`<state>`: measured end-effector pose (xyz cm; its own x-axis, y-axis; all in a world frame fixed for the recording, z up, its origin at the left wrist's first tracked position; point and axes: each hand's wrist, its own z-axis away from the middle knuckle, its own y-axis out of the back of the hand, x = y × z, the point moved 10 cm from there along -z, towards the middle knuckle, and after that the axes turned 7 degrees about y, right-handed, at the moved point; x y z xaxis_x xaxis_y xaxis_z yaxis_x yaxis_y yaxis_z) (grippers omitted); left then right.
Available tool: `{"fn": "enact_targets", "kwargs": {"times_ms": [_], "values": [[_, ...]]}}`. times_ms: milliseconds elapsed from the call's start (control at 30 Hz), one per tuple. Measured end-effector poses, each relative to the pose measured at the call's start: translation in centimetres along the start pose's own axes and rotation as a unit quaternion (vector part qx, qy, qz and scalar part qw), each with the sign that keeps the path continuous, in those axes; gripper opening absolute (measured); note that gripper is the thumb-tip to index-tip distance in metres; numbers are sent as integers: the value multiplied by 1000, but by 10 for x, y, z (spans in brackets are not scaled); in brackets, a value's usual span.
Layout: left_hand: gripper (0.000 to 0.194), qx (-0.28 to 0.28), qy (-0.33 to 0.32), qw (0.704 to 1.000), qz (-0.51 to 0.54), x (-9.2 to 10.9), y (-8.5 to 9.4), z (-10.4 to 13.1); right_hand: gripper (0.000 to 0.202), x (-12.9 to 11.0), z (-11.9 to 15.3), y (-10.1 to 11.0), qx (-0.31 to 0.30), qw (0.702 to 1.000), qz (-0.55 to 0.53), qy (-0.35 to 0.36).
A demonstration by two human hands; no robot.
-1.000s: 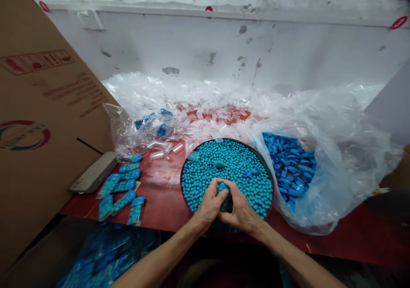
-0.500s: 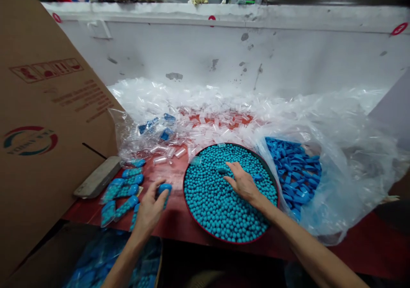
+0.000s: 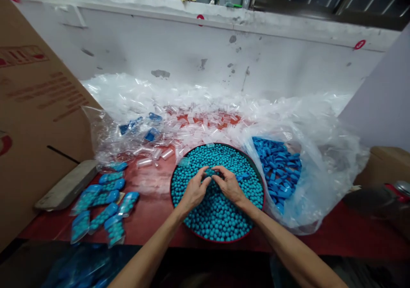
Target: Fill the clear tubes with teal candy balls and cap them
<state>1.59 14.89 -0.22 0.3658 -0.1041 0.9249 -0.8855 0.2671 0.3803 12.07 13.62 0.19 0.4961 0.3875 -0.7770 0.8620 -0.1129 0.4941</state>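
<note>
My left hand (image 3: 195, 189) and my right hand (image 3: 229, 187) meet over a round red-rimmed tub (image 3: 173, 200) full of small teal balls (image 3: 218, 224). Between their fingertips they pinch a small clear container (image 3: 209, 172) with teal balls showing in it; fingers partly cover it. Just right of my right hand, a blue cap (image 3: 242, 176) lies on the balls. To the left on the red table, several filled containers with blue caps (image 3: 104, 215) lie in a loose group.
An open plastic bag of blue caps (image 3: 278, 168) stands right of the tub. Behind are many empty clear containers (image 3: 198, 125) in a plastic sheet. A grey block (image 3: 67, 185) and a cardboard box (image 3: 35, 104) are at left, a dark bottle (image 3: 374, 200) at right.
My left hand has let go of a blue-capped container among those at left and moved right over the tub. My right hand has shifted to meet it; the view has turned slightly right.
</note>
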Motion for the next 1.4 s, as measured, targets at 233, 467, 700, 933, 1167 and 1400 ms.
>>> {"fn": "enact_targets", "kwargs": {"times_ms": [233,467,700,933,1167,1400], "values": [[21,-114,122,977,135,-36,-48,-6,19,19,16,56,-44,978,191,-64],[29,-129,187,960,167,-43,-51,-2,40,80,19,89,-135,850,433,-268],[31,-158,220,937,223,-44,-53,7,33,54,10,54,-131,927,308,-170],[39,-176,135,943,249,-27,-52,8,26,-2,9,20,-89,995,-12,-45],[44,-136,129,938,293,-25,-48,16,31,14,21,13,-81,974,-146,-151],[49,-125,131,919,351,-21,-50,24,26,8,26,21,-27,977,-132,-165]]}}
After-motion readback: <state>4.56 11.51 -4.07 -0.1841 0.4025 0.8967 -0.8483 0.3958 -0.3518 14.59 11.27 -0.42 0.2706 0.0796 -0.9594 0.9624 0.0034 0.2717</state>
